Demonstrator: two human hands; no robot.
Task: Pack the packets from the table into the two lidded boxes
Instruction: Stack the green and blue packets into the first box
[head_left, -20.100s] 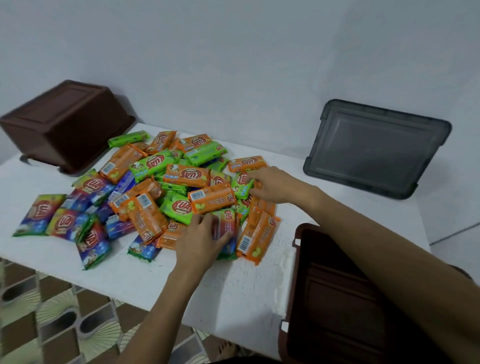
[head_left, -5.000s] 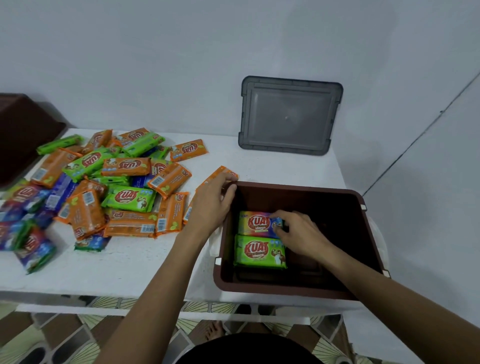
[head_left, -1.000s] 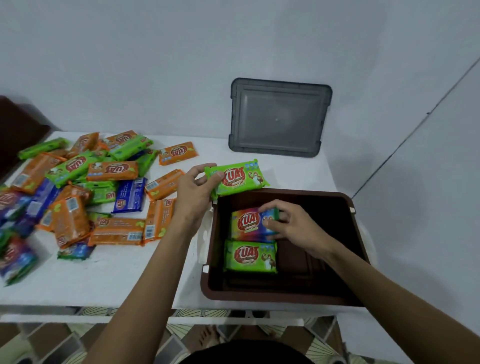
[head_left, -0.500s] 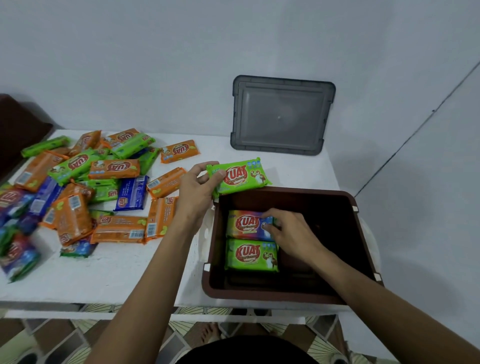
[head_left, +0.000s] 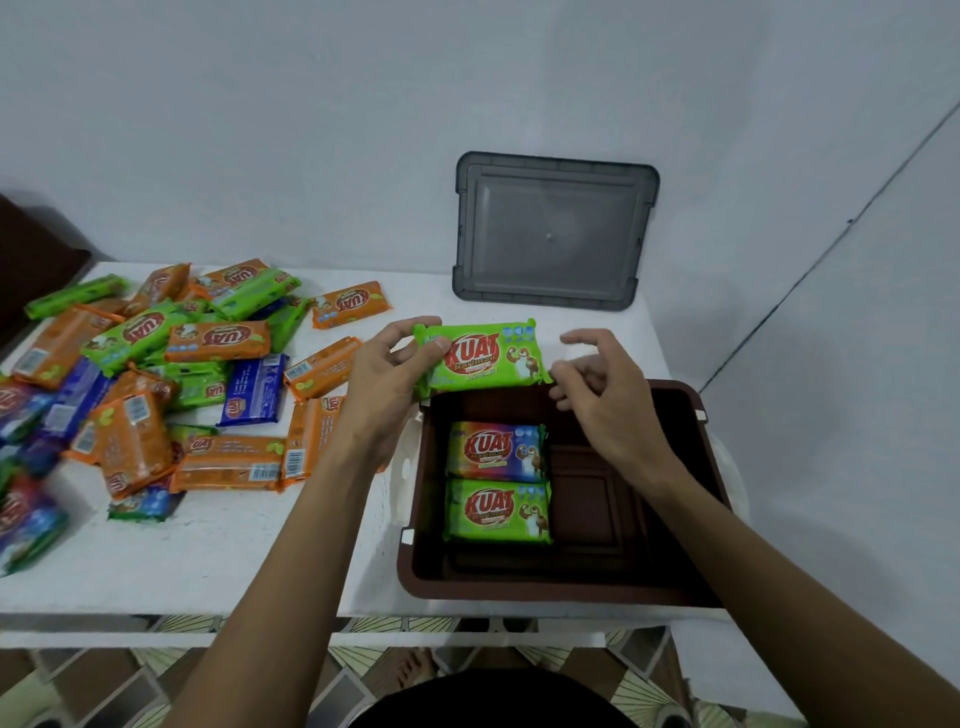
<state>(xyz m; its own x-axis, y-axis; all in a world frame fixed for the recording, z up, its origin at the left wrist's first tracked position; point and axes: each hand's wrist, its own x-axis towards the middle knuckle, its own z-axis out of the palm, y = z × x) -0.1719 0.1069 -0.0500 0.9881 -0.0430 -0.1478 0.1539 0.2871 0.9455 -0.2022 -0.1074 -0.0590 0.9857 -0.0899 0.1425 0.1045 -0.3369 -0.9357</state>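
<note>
My left hand (head_left: 387, 376) pinches the left end of a green packet (head_left: 485, 357) and holds it over the far rim of the open brown box (head_left: 698, 462). My right hand (head_left: 605, 395) hovers at the packet's right end with loosely curled fingers; its lower fingers touch the packet's corner. In the box a multicoloured packet (head_left: 496, 451) and a green packet (head_left: 497, 512) lie flat side by side along the left wall. A heap of orange, green and blue packets (head_left: 171, 374) covers the left of the white table (head_left: 218, 556).
A grey lid (head_left: 556, 231) leans against the wall behind the box. A second brown box (head_left: 36, 260) shows at the far left edge. The box's right half has bare floor. Patterned floor tiles lie below the table's front edge.
My right hand left the multicoloured packet in the box and rose to the right end of the green packet. My left hand kept the green packet over the box's far rim.
</note>
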